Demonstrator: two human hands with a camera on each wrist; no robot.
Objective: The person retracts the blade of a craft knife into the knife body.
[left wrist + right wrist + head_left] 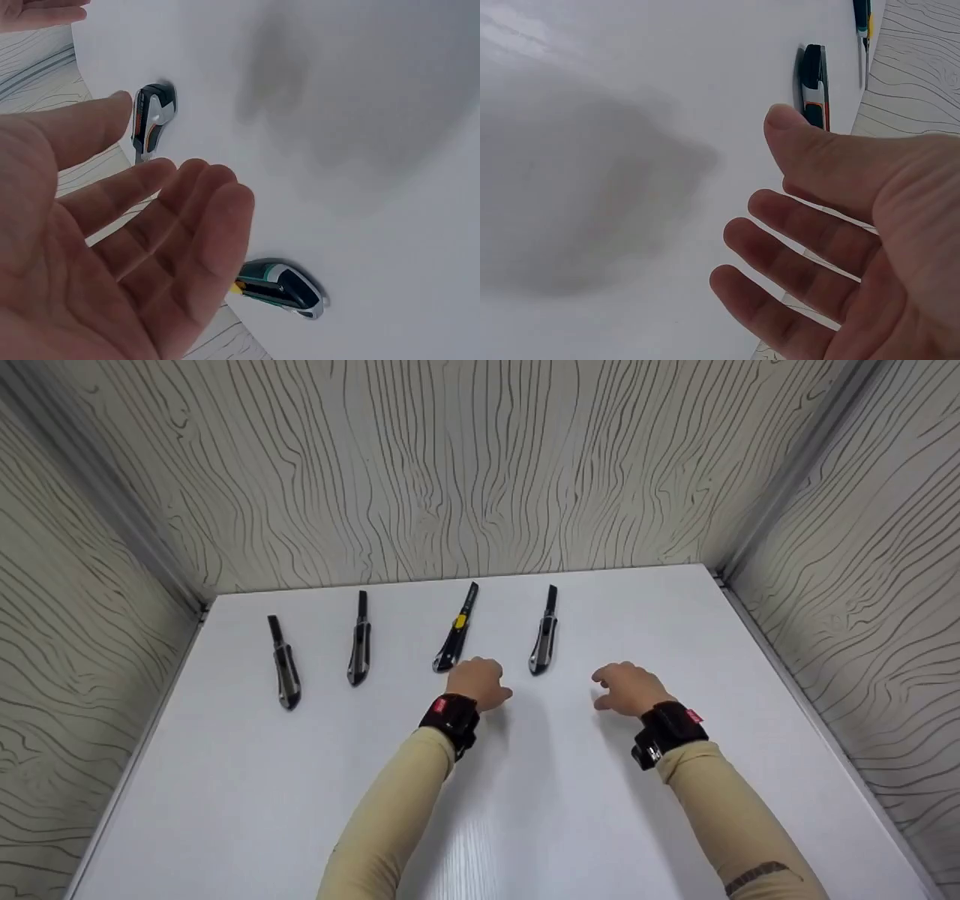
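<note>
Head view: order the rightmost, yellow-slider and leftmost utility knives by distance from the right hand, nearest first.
1. Rightmost utility knife, ahead and left of the right hand.
2. Yellow-slider utility knife, just beyond the left hand.
3. Leftmost utility knife, at the row's far left end.

No word or number can be read. The left band [456, 721] and the right band [675, 725] each bear a red tag [440, 704] — its pale marks too small to make out. Near the table's [225, 780] far edge, faint marks on the yellow-buttoned knife [454, 639] are illegible too.
</note>
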